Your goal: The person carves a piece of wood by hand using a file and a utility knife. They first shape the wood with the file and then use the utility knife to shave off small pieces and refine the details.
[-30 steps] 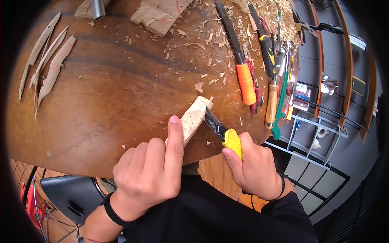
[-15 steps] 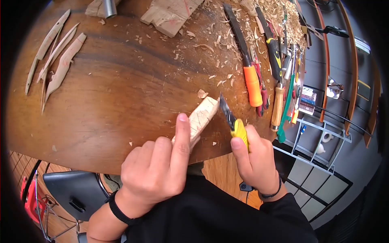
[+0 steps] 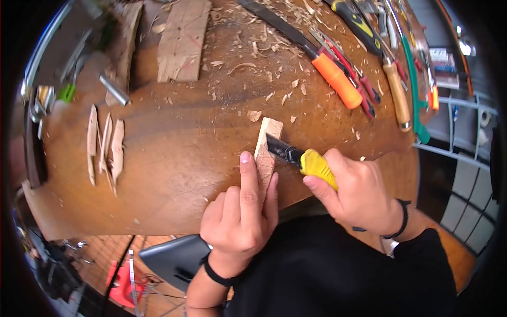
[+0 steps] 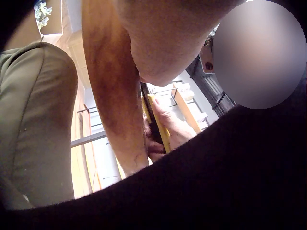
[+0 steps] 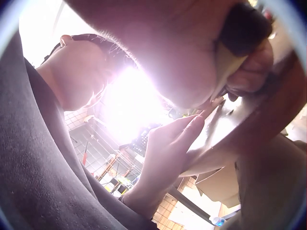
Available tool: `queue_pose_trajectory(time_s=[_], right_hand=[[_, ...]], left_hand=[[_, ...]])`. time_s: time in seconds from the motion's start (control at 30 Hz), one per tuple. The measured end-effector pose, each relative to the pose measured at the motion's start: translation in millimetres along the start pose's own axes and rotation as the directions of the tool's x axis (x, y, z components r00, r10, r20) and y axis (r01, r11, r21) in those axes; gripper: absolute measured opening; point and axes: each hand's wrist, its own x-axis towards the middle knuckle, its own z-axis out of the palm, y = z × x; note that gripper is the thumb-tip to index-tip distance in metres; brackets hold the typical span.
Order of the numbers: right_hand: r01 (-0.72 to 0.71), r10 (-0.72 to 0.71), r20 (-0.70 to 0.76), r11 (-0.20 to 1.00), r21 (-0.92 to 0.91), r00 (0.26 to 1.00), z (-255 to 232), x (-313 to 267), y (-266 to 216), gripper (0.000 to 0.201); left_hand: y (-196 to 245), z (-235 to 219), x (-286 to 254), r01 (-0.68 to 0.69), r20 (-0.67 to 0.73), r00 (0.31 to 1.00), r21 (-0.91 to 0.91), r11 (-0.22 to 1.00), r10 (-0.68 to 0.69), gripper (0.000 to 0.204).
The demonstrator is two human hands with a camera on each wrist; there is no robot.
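A pale wooden block (image 3: 268, 158) with pencil lines lies near the table's front edge in the head view. The left hand (image 3: 240, 216) grips its lower part, index finger stretched along the left side and thumb on the right. The right hand (image 3: 364, 193) holds a yellow utility knife (image 3: 318, 167), its dark blade lying over the block's upper right side. In the left wrist view the right hand (image 4: 175, 129) shows around the yellow handle beyond the table edge. The right wrist view shows the left hand (image 5: 168, 148) below the right hand (image 5: 192, 62); the block is mostly hidden there.
Carved wooden pieces (image 3: 117, 153) lie at the left of the table (image 3: 174, 206). A flat board (image 3: 185, 42), a metal tube (image 3: 114, 90) and shavings are farther back. An orange-handled chisel (image 3: 338, 80) and several other tools lie at the back right.
The head view has turned, so the table's contents appear shifted. The block stands more upright in view, and the knife blade, which was off the block's end half a second ago, is over its side.
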Motion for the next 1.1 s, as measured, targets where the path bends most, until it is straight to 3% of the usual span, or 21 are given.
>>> queue_pose_trajectory(time_s=[0.2, 0.27, 0.47, 0.77, 0.97, 1.1], right_hand=[[-0.058, 0.057, 0.032, 0.998, 0.039, 0.998, -5, -1, 6, 0.044], [0.042, -0.048, 0.061, 0.994, 0.101, 0.997, -5, -1, 10, 0.044], [0.021, -0.026, 0.075, 0.997, 0.069, 0.997, -5, 3, 6, 0.045], [-0.026, 0.026, 0.030, 1.000, -0.013, 0.999, 4, 9, -7, 0.048], [-0.011, 0.005, -0.076, 0.997, -0.074, 0.997, 10, 2, -8, 0.048], [-0.031, 0.027, -0.050, 0.996, -0.088, 0.998, 8, -4, -6, 0.048]], left_hand=[[-1, -4, 3, -0.028, 0.091, 0.995, -0.036, 0.999, 0.031, 0.048], [-1, -6, 3, -0.020, 0.127, 0.992, -0.037, 0.999, 0.024, 0.047], [0, -7, 3, -0.002, 0.162, 0.987, -0.034, 0.999, 0.008, 0.050], [-1, -5, 3, -0.065, 0.133, 0.989, -0.034, 0.997, 0.069, 0.050], [0, -3, -1, -0.030, 0.107, 0.994, -0.004, 1.000, 0.030, 0.049], [1, -4, -1, 0.001, 0.118, 0.993, -0.041, 0.999, 0.004, 0.049]])
